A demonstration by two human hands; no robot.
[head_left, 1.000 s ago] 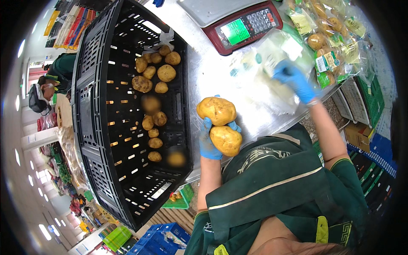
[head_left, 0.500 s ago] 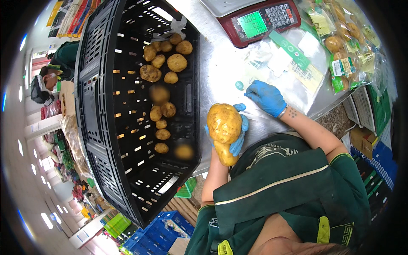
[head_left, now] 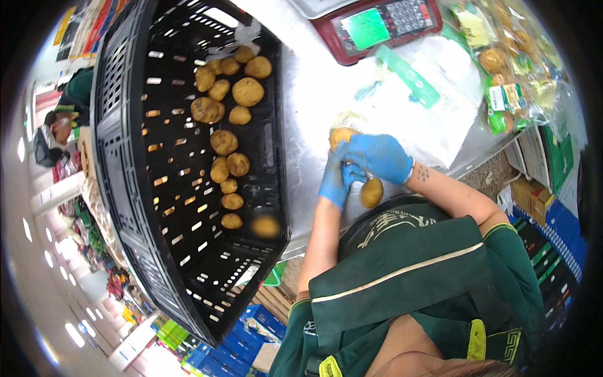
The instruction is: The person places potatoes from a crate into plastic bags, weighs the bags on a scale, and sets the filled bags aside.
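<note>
both forearms angle in over the bench [head_left: 304,157], the two gloved hands meeting: the right hand [head_left: 380,157] bends over the left hand [head_left: 338,179]. i count two potatoes [head_left: 372,193] there, one poking out at each end, the left curled around them; the right's grip i cannot tell. roughly sixteen more lie in one black crate [head_left: 118,147].

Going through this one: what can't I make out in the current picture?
Head view, left hand: its grip is partly hidden by the right hand.
Head view, upper potato at the hands: its lower part is covered by the right hand.
Head view, scale pan: cut off by the top edge.
Head view, lowest potato in the crate: blurred, its surface detail lost.
</note>
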